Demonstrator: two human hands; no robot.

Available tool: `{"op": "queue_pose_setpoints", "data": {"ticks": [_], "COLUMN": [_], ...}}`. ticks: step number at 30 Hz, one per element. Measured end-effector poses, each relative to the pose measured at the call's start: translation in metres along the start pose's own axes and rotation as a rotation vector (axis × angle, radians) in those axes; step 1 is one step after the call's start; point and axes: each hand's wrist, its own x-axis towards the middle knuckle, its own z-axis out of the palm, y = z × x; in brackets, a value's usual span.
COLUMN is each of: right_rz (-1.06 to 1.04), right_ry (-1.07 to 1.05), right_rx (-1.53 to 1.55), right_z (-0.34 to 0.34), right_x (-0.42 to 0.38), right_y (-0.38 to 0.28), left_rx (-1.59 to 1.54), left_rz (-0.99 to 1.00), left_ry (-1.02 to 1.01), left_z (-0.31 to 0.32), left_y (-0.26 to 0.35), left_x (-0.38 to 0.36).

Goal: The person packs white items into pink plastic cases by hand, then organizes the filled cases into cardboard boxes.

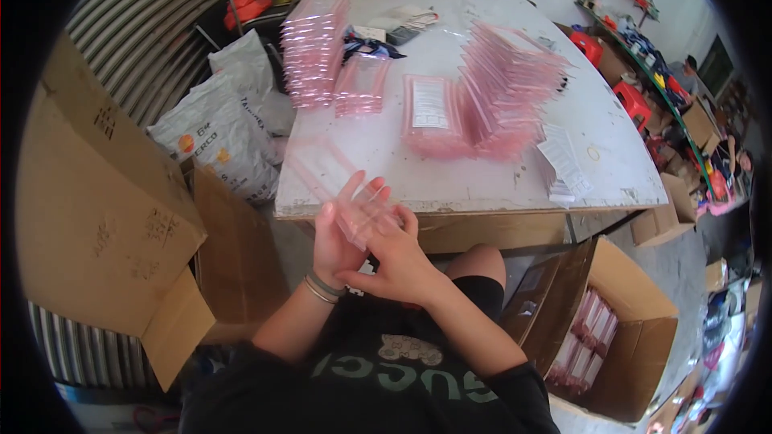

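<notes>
Both hands meet just below the near edge of a white table point(482, 185). My left hand point(342, 229) holds a clear pink plastic bag point(326, 173) that slants up over the table edge. My right hand point(394, 261) grips the lower end of the same bag. On the table lie more pink bags: a tall stack point(314, 48) at the far left, a smaller pile point(362, 84) beside it, a flat bag with a white label point(430, 108), and a long fanned row point(511, 84) in the middle. A pile of white label strips point(563, 165) lies near the right front.
A large open cardboard box point(96, 217) stands at my left, with white sacks point(225, 128) behind it. Another open box point(635, 329) at my right knee holds pink packs. Red stools point(631, 100), shelves and clutter fill the right side. Small tools and boxes lie at the table's far end.
</notes>
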Motion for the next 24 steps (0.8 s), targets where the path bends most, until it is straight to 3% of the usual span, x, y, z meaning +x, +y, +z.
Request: {"op": "queue_pose_setpoints", "data": {"ticks": [1, 5, 7, 9, 12, 14, 15, 17, 19, 22, 24], "right_rz": [0.046, -0.115, -0.175, -0.364, 0.08, 0.543, 0.551, 0.521, 0.448, 0.219, 0.045], "right_ry": [-0.039, 0.122, 0.208, 0.149, 0.534, 0.277, 0.209, 0.143, 0.088, 0.497, 0.743], "right_rx": [0.022, 0.077, 0.211, 0.144, -0.404, -1.178, -1.29, -1.308, -1.295, -1.377, -1.131], "right_z": [0.002, 0.0, -0.012, -0.064, -0.161, -0.201, -0.211, -0.22, -0.23, -0.247, -0.241], "right_x": [0.0, -0.014, -0.024, -0.045, -0.085, -0.112, -0.129, -0.146, -0.143, -0.126, -0.109], "right_y": [0.003, 0.007, -0.001, 0.015, 0.091, 0.131, 0.166, 0.211, 0.213, 0.168, 0.094], "left_rx": [0.058, 0.135, -0.025, -0.336, -0.329, -0.302, -0.288, -0.326, -0.419, -0.406, -0.477], "left_rz": [-0.03, -0.023, -0.052, -0.05, -0.119, -0.123, -0.12, -0.14, -0.174, -0.163, -0.19], "left_ry": [0.065, 0.159, 0.013, 0.103, 0.062, 0.154, 0.158, 0.152, 0.145, 0.259, 0.206], "left_z": [-0.001, -0.001, -0.006, -0.02, -0.024, -0.012, -0.014, -0.011, -0.003, 0.016, 0.011], "left_y": [0.001, -0.003, 0.017, 0.044, 0.057, 0.05, 0.045, 0.036, 0.032, 0.024, 0.021], "left_x": [-0.001, -0.001, 0.008, 0.024, 0.017, 0.01, 0.01, 0.016, 0.02, 0.026, 0.031]}}
